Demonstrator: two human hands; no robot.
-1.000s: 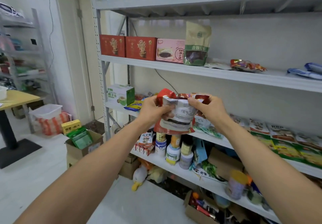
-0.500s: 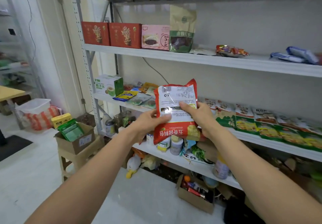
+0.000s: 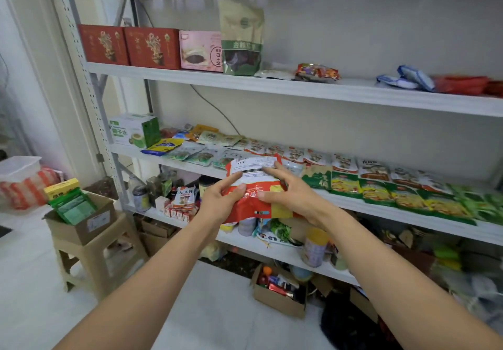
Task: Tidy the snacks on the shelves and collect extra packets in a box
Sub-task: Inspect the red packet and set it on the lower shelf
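Step, as I read it: seat the red-and-white plastic snack packet (image 3: 253, 176) on the white metal middle shelf (image 3: 408, 220). The packet is in the air at the shelf's front edge, tilted, with its top end leaning in over the shelf and its lower end hanging out past the edge. It sits just left of the front row of flat green packets (image 3: 381, 191). The left hand (image 3: 221, 205) pinches the lower left part, thumb on the printed face, the rest underneath as far as I can see. The right hand (image 3: 296, 197) isn't gripping: its fingers (image 3: 272, 171) are straight and splayed, laid flat on the face and right side, steadying only. To do it well, hold the left pinch until the shelf takes the weight, then let go. Push it in with the flat right hand, low and slow, so the small red-and-white sachets (image 3: 294, 155) along the back don't get shoved. Square its near end to the green row's front line, with no overhang. Soft film bag, so press light. The landing spot is hidden under the packet and hands, so I can't tell if there's room. If there isn't, treat it as an extra and put it in the brown cardboard box (image 3: 81, 224) on the beige plastic stool (image 3: 89, 254), on the floor off the shelf's left end.
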